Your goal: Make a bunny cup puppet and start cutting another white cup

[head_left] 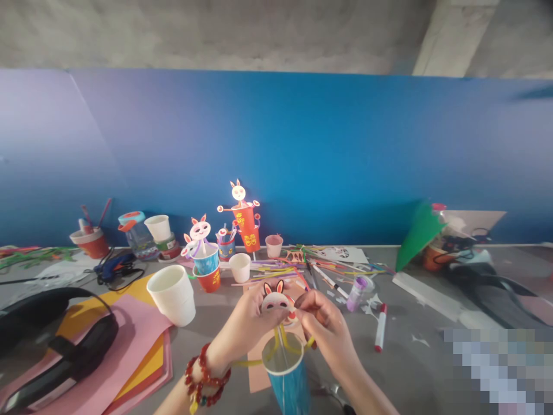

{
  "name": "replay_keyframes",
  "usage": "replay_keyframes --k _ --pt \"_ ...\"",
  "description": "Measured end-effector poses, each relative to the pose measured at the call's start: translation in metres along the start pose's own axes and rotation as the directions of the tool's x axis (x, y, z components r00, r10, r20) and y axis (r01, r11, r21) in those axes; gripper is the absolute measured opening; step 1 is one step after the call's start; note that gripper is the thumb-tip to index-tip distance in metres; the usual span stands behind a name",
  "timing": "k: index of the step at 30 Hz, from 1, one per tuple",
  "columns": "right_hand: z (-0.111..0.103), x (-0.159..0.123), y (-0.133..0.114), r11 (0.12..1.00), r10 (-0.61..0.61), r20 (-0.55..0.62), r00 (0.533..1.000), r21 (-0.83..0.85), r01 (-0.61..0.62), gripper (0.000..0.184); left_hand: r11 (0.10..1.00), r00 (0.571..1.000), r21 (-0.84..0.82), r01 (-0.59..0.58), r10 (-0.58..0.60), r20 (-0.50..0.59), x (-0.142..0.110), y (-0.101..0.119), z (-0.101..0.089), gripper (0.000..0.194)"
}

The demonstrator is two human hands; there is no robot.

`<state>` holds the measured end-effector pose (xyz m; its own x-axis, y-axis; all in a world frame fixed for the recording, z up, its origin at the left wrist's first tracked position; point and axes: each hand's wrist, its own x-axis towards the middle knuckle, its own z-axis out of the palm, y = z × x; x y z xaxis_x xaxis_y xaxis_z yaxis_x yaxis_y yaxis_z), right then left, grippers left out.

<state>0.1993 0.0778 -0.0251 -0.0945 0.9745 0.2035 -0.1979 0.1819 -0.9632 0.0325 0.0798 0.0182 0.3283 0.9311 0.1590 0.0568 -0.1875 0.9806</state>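
Note:
My left hand (248, 317), wearing red bead bracelets, grips a paper rabbit head (275, 296) with pink-lined ears. Close beside it, my right hand (327, 323) is closed in a pinch around a small white paper piece with a red spot (292, 314), partly hidden by the fingers. Below both hands stands a blue paper cup (290, 383), slightly tilted. A pale stick (283, 341) runs from inside the cup up toward the rabbit head. Yellow strips (249, 363) curve out over the cup's rim on both sides.
Finished rabbit cups (247, 222) stand at the back near a blue wall. White cups (173, 295), coloured paper (142, 351) and a black headset (60, 346) lie left. Right are a red-capped marker (381, 328), a purple bottle (356, 293) and paper scraps.

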Motion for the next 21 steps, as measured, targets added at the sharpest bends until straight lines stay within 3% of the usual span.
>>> replay_keyframes --k 4,10,15,21 --pt "-0.006 -0.004 0.002 0.997 0.026 0.118 0.993 0.067 -0.034 0.027 0.996 0.998 -0.081 0.034 -0.037 -0.043 -0.001 -0.003 -0.004 0.026" --pt "-0.020 -0.006 0.001 0.971 0.125 0.317 0.940 0.155 -0.181 0.033 0.981 0.987 -0.186 0.052 -0.079 -0.139 -0.002 -0.004 -0.010 0.039" --pt "-0.022 -0.004 -0.004 0.943 0.142 0.264 0.954 0.257 -0.211 0.028 0.978 0.977 -0.204 0.043 -0.084 -0.196 -0.002 -0.005 -0.013 0.040" --pt "-0.018 -0.003 0.001 0.924 0.169 0.163 0.972 0.318 -0.214 0.033 0.981 0.984 -0.191 0.031 -0.064 -0.168 -0.004 -0.005 -0.009 0.032"
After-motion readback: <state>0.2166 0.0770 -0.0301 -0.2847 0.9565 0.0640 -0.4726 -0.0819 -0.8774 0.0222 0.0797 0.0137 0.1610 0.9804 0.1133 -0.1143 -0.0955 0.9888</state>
